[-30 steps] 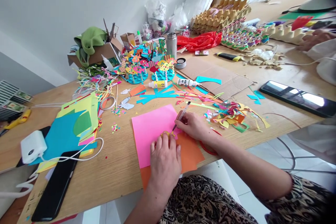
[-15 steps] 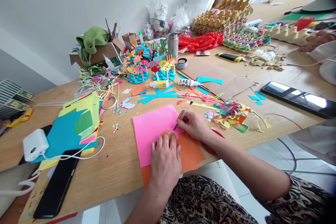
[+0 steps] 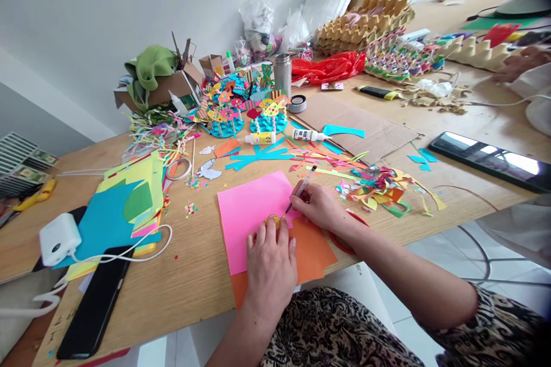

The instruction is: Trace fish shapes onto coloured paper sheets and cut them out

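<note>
One white charger at far left, with a cable looped across the top end of a black phone. Just behind, a blue sheet over a pile of yellow paper. Farther right, a grey fish cut-out flat on the wooden table. Near the front edge, a pink sheet partly over orange paper. On these, the left hand, palm down, fingers narrow, side by side, with tips on a small yellow cut-out lying on the pink sheet, partly hidden. Next, the right hand, fingers pinched around a slim, tilted pen, with its tip down at the right edge of the yellow cut-out. Beyond, coloured paper scraps, then a second phone, screen up. At far right, a co-worker's hand; cannot tell whether holding anything.
</note>
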Tool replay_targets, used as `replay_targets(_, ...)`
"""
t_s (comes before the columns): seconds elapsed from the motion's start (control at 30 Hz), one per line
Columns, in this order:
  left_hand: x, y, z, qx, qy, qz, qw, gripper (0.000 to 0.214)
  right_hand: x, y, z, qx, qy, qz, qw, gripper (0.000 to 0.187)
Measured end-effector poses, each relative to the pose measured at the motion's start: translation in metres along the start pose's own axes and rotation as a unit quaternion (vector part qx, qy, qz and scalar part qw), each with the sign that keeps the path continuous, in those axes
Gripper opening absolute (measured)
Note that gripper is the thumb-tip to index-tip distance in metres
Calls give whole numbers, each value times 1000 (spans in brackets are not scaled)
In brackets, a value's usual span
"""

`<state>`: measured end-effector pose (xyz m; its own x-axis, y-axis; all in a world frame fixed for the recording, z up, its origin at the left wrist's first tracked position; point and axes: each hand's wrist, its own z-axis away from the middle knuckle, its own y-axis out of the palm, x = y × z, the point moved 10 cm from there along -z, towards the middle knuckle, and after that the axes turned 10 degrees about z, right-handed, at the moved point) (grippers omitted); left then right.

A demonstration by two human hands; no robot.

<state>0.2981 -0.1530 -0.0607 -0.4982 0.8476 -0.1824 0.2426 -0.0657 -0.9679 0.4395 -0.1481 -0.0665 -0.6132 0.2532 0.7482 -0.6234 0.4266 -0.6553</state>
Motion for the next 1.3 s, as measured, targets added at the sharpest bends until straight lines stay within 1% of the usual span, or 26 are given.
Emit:
replay_targets(0.17, 0, 1, 1, 6, -4, 2, 1000, 38, 1, 0, 0, -3, -5, -5, 1000, 12)
replay_targets(0.37, 0, -1, -2, 11, -3, -2, 1000, 36, 4, -11, 4, -39, -3, -34, 999, 15)
replay_targets(0.53, 0, -4, -4, 23, -2, 16, 1000, 35, 10, -13, 12, -19, 11, -80, 997, 13)
replay_targets(0.6, -1, -5, -4, 26, -1, 18, 999, 34, 11, -14, 18, -26, 15, -74, 997, 12)
replay_targets(0.77, -1, -6, -6, 23, -4, 12, 1000, 32, 6, -17, 27, -80, 15, -43, 996, 14)
replay_targets(0.93, -1, -6, -5, 20, -4, 16, 1000, 34, 5, -12, 25, -70, 6, -34, 997, 14)
replay_targets(1.3, 1, -5, -4, 19, -9, 17, 1000, 34, 8, -12, 25, -65, 5, -11, 998, 13)
